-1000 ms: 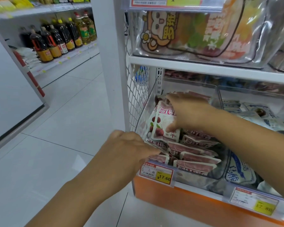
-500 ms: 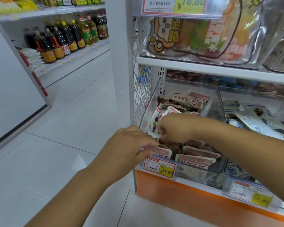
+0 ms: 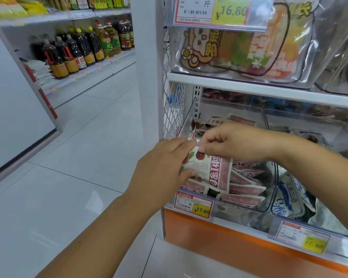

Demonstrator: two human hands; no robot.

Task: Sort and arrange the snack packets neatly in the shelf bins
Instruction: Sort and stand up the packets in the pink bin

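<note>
The red-date packet (image 3: 213, 171) sits just above the clear bin (image 3: 233, 109) of heaped packets (image 3: 245, 190) — the left hand (image 3: 165, 167) curls round its left end, and the right hand (image 3: 229, 143) pinches its upper edge.

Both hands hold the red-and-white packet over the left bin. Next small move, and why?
Probably lay the packet flat onto the matching packets in the bin: left hand and right hand pinch it tilted above them, and those below already lie in overlapping rows.
</note>
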